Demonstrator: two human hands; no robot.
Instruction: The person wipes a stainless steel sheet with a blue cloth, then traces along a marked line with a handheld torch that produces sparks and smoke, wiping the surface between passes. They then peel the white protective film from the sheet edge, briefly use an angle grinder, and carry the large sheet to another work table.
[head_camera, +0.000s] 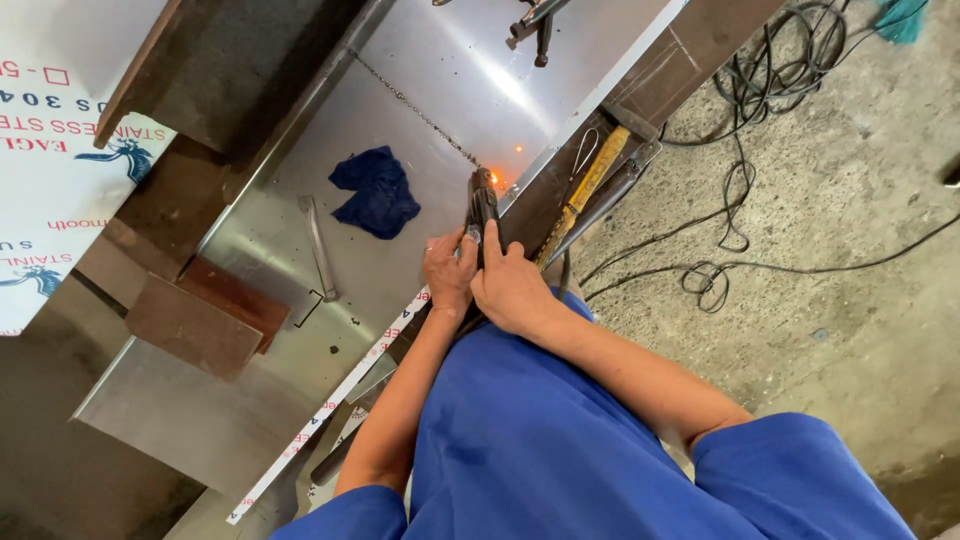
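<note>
Left hand: left hand (447, 268) closed around the near end of the dark welding torch (484, 210), fingers curled on its left side.
Right hand: right hand (512, 287) wrapped on the same torch from the right, thumb laid along the handle; both hands pressed together.
Torch: points far, tip at the right edge of the steel sheet (420, 130), where an orange glow (494, 179) shows.
Weld seam: dotted line (415, 108) runs far-left from the glow.
Rag: blue rag (377, 190) lies on the sheet, left of the torch.
Right side: yellow-handled tool (587, 190) just beside the sheet's edge.
Floor: black cables (740, 190) on concrete, far right.
Left side: brown blocks (205, 315) on the sheet's near-left part.
</note>
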